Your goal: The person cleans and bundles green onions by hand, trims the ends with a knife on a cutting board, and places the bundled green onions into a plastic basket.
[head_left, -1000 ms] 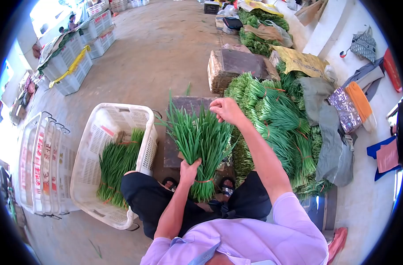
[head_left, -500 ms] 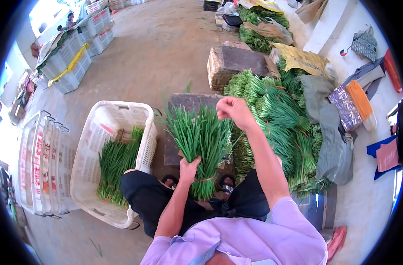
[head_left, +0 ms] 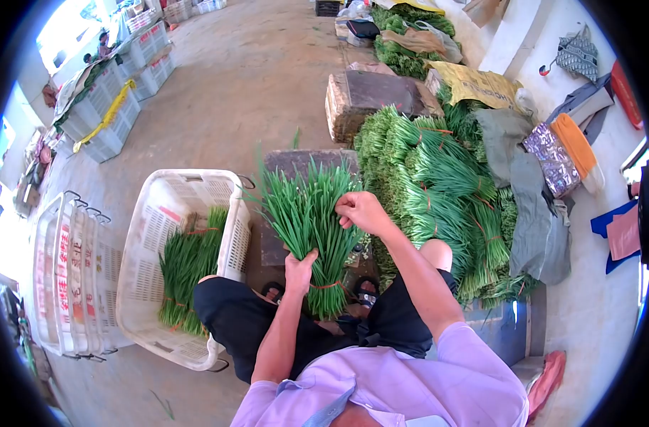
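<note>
My left hand (head_left: 300,272) is closed round a large bunch of green chives (head_left: 306,213), leaf tips pointing away from me. A red band (head_left: 326,286) ties the bunch near its pale stem ends, which hang between my knees. My right hand (head_left: 360,212) is at the right edge of the leaves, thumb and fingers pinched together; whatever they hold is too small to make out. Beyond the bunch lies a dark, flat-topped board or box (head_left: 273,245), partly hidden by the leaves.
On my left stands a white plastic basket (head_left: 148,235) with banded chives (head_left: 189,267) inside. Stacked white crates (head_left: 68,277) stand farther left. A big heap of chive bundles (head_left: 438,192) lies on my right, beside grey cloth (head_left: 538,235). A dark-topped box (head_left: 374,96) sits ahead.
My right hand has come down and slightly left, from above the leaves to the bunch's right edge. My left hand still grips the bunch. The whole view has shifted slightly.
</note>
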`<move>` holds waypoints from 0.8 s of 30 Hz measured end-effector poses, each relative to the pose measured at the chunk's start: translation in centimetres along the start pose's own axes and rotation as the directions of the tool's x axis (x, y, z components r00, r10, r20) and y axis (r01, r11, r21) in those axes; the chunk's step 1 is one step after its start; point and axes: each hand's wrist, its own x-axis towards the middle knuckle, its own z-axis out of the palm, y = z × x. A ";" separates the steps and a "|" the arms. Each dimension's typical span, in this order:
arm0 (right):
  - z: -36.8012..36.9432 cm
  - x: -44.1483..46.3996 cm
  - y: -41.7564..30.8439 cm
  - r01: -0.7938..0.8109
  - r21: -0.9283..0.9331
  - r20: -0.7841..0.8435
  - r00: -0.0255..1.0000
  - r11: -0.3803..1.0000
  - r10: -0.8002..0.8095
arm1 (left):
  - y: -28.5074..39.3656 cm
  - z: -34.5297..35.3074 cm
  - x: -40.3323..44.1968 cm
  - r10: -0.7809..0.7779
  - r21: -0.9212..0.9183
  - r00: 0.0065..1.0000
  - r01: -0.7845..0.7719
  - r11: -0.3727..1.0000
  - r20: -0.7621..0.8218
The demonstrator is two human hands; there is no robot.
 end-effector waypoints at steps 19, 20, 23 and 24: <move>0.3 2.2 -3.7 0.120 0.479 -0.118 0.990 0.870 -0.071 | -0.3 0.0 -0.4 0.000 0.030 0.999 -0.001 1.000 0.036; 0.4 2.4 -4.4 0.124 0.479 -0.126 0.989 0.869 -0.072 | -0.3 0.1 -0.3 0.000 0.033 0.999 -0.001 0.999 0.044; 0.7 3.3 -5.9 0.216 0.326 -0.118 0.975 0.920 -0.187 | 0.5 0.7 -0.8 -0.009 0.108 1.000 0.006 0.994 0.029; 0.5 3.8 -6.4 0.182 0.318 -0.064 0.983 0.930 -0.171 | 0.5 0.8 -0.9 -0.009 0.117 1.000 0.007 0.993 0.015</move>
